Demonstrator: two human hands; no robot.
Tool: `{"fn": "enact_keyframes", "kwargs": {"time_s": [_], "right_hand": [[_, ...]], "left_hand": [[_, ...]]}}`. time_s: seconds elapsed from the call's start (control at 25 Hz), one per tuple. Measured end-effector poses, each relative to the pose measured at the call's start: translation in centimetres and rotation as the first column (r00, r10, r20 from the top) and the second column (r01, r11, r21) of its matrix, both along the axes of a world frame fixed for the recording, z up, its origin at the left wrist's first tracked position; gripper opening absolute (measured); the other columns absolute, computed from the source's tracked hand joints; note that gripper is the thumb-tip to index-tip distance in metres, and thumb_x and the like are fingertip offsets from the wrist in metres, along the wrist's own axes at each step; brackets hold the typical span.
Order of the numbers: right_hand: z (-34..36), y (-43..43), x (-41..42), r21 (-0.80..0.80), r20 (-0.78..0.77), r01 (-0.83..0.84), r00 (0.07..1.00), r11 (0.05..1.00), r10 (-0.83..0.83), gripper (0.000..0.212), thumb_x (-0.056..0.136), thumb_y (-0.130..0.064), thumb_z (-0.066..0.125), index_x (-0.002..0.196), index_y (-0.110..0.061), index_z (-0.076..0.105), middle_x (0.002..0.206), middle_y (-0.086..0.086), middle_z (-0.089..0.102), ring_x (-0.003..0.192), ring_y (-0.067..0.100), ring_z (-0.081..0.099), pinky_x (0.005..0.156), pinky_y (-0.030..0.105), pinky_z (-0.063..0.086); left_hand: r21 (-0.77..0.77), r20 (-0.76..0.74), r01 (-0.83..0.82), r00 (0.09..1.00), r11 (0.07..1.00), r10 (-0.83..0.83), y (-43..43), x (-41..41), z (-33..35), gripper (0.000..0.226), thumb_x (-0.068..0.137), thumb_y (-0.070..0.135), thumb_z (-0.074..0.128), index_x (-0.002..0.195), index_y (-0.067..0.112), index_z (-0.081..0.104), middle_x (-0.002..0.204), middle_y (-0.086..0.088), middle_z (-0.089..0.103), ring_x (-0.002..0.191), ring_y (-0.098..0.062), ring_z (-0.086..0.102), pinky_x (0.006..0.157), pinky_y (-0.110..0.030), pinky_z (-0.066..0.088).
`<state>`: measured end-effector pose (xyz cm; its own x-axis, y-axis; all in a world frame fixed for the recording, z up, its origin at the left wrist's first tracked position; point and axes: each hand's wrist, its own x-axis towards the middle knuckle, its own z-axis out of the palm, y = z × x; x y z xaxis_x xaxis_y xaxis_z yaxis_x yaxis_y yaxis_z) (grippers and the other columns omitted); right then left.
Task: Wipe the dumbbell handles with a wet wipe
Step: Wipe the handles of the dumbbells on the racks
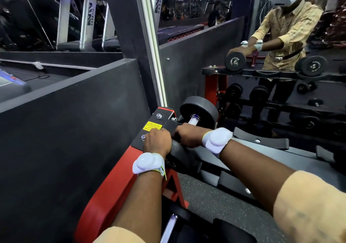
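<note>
Chrome shows only in a short stretch: the knurled steel handle (pixel 193 120) of the black round-headed dumbbell (pixel 200 108) peeps out between our right hand (pixel 189 136) and the far head. The dumbbell lies in the top cradle at the left end of the red steel rack (pixel 119 183), close by the wall mirror (pixel 243 27). Its long axis runs away from us, tilting a little rightward, from the near head under our left hand (pixel 157 139) to the far head by the glass. Our left hand has its fingers curled over that near head, gripping it, as we judge, to stop the weight rolling. Our right hand is closed round the handle at its near end, so it is the hand on the task's thing. We cannot see a wet wipe; if we hold one, it is hidden inside the right fist. Since the bare steel lies beyond our right knuckles, toward the mirror, we judge the coming stroke must travel along the axis away from us. A yellow warning label (pixel 152 126) sits on the rack just beyond our left hand, and white bands (pixel 217 139) wrap both wrists
</note>
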<state>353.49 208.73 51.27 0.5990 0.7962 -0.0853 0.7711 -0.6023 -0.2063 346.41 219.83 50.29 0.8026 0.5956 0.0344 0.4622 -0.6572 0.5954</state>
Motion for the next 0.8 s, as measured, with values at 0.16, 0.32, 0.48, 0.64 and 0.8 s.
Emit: {"fn": "enact_keyframes", "kwargs": {"time_s": [0.16, 0.32, 0.48, 0.64, 0.8], "right_hand": [[-0.8, -2.8, -0.5, 0.153, -0.053, 0.007, 0.999, 0.988, 0.001, 0.049, 0.08, 0.002, 0.051, 0.12, -0.02, 0.069, 0.118, -0.002, 0.07, 0.11, 0.014, 0.063, 0.091, 0.02, 0.044], [-1.7, -1.9, -0.3, 0.202, -0.177, 0.121, 0.98, 0.972, -0.086, 0.056, 0.076, 0.005, 0.047, 0.119, -0.023, 0.07, 0.116, -0.005, 0.071, 0.112, 0.009, 0.062, 0.098, 0.017, 0.043], [-2.6, -3.0, -1.2, 0.284, -0.162, 0.144, 0.982, 0.948, -0.101, 0.05, 0.084, 0.001, 0.05, 0.122, -0.027, 0.068, 0.119, -0.004, 0.069, 0.112, 0.006, 0.061, 0.089, 0.008, 0.038], [-3.5, -3.7, -2.4, 0.364, -0.251, 0.268, 0.951, 0.892, -0.183, 0.053, 0.085, -0.002, 0.047, 0.122, -0.036, 0.067, 0.119, -0.007, 0.069, 0.109, 0.004, 0.063, 0.092, 0.013, 0.045], [-3.8, -4.5, -3.4, 0.393, -0.375, 0.414, 0.887, 0.821, -0.267, 0.051, 0.078, -0.002, 0.051, 0.11, -0.036, 0.073, 0.105, -0.01, 0.074, 0.095, -0.002, 0.065, 0.086, 0.015, 0.05]], "left_hand": [[-0.039, -0.006, -0.027, 1.0, 0.999, 0.027, -0.2, 0.0, 0.0, 0.041, 0.098, 0.018, 0.03, 0.121, -0.003, 0.058, 0.131, -0.025, 0.055, 0.12, -0.041, 0.051, 0.094, -0.041, 0.041], [-0.006, 0.024, 0.038, 0.999, 0.999, -0.038, -0.5, -0.4, 0.0, 0.038, 0.1, 0.01, 0.029, 0.118, -0.004, 0.059, 0.124, -0.025, 0.056, 0.117, -0.039, 0.052, 0.093, -0.04, 0.042], [-0.105, 0.004, -0.054, 0.999, 0.993, 0.055, -0.1, 0.0, 0.1, 0.044, 0.098, 0.02, 0.029, 0.121, -0.002, 0.059, 0.131, -0.025, 0.056, 0.12, -0.041, 0.052, 0.094, -0.04, 0.042], [-0.113, 0.002, -0.047, 0.999, 0.992, 0.047, -0.7, -0.7, 1.0, 0.041, 0.099, 0.02, 0.033, 0.12, -0.005, 0.059, 0.132, -0.027, 0.055, 0.122, -0.042, 0.051, 0.098, -0.042, 0.041], [-0.068, 0.002, -0.04, 0.999, 0.997, 0.041, -0.6, -0.7, 1.0, 0.042, 0.099, 0.02, 0.033, 0.119, -0.006, 0.059, 0.131, -0.027, 0.056, 0.12, -0.042, 0.053, 0.097, -0.043, 0.041]]}}
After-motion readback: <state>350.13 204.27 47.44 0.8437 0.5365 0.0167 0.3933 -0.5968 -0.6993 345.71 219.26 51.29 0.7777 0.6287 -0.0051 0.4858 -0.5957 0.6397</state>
